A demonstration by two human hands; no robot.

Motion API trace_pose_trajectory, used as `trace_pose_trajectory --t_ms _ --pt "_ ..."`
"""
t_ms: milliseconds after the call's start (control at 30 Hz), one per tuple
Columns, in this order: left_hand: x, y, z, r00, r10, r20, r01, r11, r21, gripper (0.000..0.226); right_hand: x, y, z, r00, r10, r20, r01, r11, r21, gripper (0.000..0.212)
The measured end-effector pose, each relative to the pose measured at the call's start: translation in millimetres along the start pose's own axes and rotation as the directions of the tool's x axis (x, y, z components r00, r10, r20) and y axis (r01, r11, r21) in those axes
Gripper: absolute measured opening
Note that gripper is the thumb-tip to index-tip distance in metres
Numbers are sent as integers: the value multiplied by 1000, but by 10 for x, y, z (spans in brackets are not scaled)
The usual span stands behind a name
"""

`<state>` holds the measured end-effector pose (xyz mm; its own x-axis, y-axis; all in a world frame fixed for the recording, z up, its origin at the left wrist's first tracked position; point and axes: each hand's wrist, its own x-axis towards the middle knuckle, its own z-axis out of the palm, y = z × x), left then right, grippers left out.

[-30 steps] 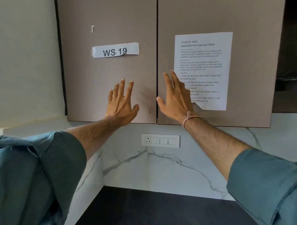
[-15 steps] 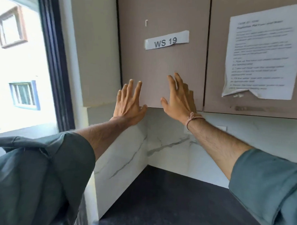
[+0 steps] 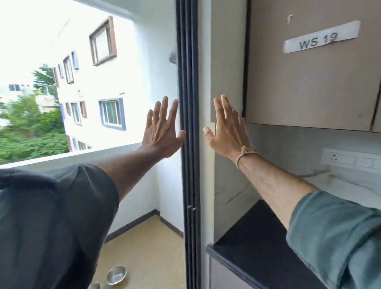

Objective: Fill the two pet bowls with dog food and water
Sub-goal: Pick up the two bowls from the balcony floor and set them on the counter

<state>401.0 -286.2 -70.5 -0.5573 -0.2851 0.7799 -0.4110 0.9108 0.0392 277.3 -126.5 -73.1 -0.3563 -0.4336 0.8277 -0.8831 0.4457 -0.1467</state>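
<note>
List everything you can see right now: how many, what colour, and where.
bowls: two, steel, balcony floor at bottom; one half hidden by a sleeve
door frame: one, black, centre
cabinet: one, beige, upper right
label: one, white, "WS 19", on cabinet
counter: one, black, lower right
socket panel: one, white, right wall
building: one, white, outside
trees: several, green, outside left
sleeves: two, teal, bottom corners
wristband: one, pink, right wrist
left hand: open, raised
right hand: open, raised
</note>
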Motion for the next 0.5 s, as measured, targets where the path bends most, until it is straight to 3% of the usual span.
trace_pose_trajectory --t_ms 500 --pt "-951 -2223 -493 965 -261 32 249 945 211 93 135 -1874 1360 978 -166 127 138 969 206 78"
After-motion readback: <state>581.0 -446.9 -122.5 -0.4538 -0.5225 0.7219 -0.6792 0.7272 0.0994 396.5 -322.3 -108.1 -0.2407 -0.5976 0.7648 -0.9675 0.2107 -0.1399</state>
